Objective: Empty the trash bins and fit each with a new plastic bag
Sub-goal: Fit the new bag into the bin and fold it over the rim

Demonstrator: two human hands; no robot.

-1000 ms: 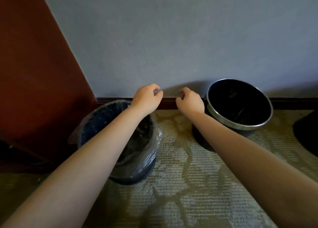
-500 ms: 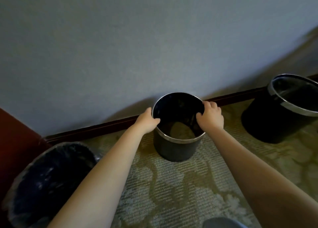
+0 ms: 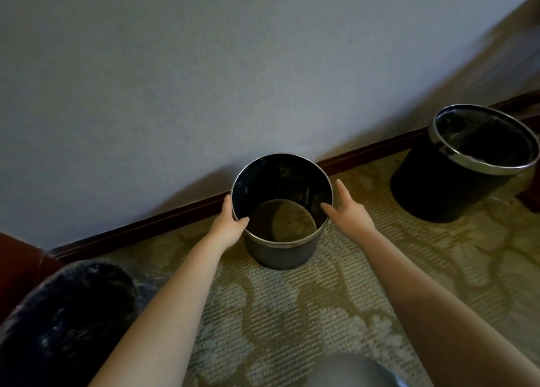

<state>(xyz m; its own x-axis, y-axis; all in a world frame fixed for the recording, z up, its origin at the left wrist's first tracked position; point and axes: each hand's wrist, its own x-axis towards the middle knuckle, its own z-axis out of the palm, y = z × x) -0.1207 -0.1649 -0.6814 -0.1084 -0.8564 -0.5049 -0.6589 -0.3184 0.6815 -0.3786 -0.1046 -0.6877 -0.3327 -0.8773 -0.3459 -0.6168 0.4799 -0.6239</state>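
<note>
Ribbed, swirl-patterned carpet meets a dark wooden skirting under a matte grey wall. The left hand hooks its thumb inside the steel rim with fingers curled outside, pinching the round black bin that stands by the skirting. The right hand has straight, spread fingers just beside the rim; whether they touch it is unclear. Well apart stand a crinkly plastic-lined bin and a wider steel-rimmed bin.

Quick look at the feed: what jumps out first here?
A black bin, no bag visible, stands mid-frame by the wall; the left hand grips its rim, and the right hand is open beside it. A bagged bin sits lower left, a third bin far right.
</note>
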